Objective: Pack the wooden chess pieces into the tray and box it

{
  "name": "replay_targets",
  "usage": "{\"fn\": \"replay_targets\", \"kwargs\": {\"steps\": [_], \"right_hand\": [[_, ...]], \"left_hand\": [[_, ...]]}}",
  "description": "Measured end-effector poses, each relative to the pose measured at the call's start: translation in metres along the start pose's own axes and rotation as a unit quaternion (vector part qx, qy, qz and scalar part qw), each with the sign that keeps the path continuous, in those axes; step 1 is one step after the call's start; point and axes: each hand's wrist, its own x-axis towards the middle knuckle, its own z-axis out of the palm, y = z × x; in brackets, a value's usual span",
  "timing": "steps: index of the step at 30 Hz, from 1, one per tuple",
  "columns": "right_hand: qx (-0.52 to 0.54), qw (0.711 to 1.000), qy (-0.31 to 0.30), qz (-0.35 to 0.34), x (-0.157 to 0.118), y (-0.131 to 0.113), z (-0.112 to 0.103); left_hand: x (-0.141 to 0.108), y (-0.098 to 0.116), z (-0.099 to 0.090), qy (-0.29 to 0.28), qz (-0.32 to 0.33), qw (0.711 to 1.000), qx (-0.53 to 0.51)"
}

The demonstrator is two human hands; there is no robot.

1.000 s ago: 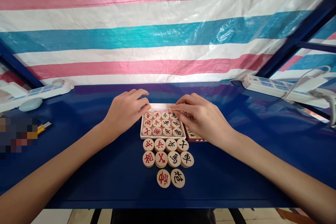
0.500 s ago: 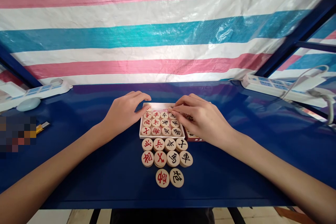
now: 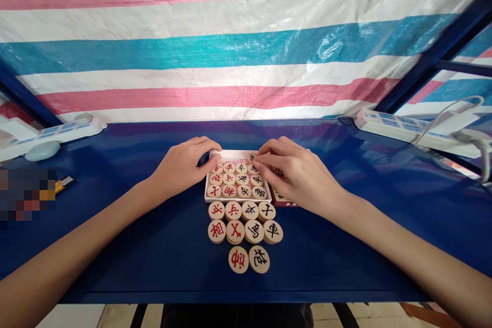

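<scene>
White box (image 3: 238,200) right between the two hands, rows of round pieces (image 3: 229,179) inside! Left hand (image 3: 186,165) is at its far-left corner, fingers curved, thumb bent under; whether it grips anything, I can't tell. Right hand (image 3: 298,170) is at the far-right corner, fingertips and thumb drawn close beside a black-marked piece (image 3: 252,158), grip unclear. Under that hand, a dark-red box (image 3: 286,203) peeks out. Nearer than both hands, loose pieces (image 3: 234,231) sit on the blue desk (image 3: 154,266).
</scene>
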Motion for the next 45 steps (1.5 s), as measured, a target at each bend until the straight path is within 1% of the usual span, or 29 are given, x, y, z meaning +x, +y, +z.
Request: {"fn": "replay_targets", "kwargs": {"steps": [5, 10, 14, 18, 22, 30, 36, 45], "right_hand": [[-0.001, 1.0, -0.001, 0.007, -0.001, 0.0, -0.002], [-0.004, 0.999, 0.025, 0.021, 0.0, 0.001, -0.004], [0.006, 0.998, 0.035, 0.043, 0.0, 0.004, -0.002], [0.01, 0.998, 0.019, 0.066, 0.0, 0.007, 0.004], [0.003, 0.997, 0.0, 0.074, 0.002, 0.006, 0.007], [0.006, 0.997, -0.003, 0.077, 0.003, 0.005, 0.006], [0.03, 0.999, -0.022, 0.039, -0.003, -0.002, 0.003], [0.019, 0.998, -0.05, 0.044, -0.01, -0.005, 0.007]], "left_hand": [[-0.001, 0.002, 0.0, -0.004, -0.003, 1.0, -0.003], [-0.003, 0.003, 0.001, 0.001, -0.005, 1.0, -0.002], [-0.003, 0.003, 0.001, 0.002, -0.01, 1.0, -0.015], [-0.002, 0.0, 0.002, 0.0, -0.003, 0.999, -0.05], [-0.002, -0.002, 0.002, -0.003, 0.005, 0.997, -0.076], [-0.003, -0.003, 0.001, -0.009, 0.01, 0.996, -0.09], [-0.004, -0.003, -0.003, -0.03, -0.003, 0.992, -0.121], [-0.006, -0.01, -0.006, -0.039, -0.044, 0.986, -0.158]]}}
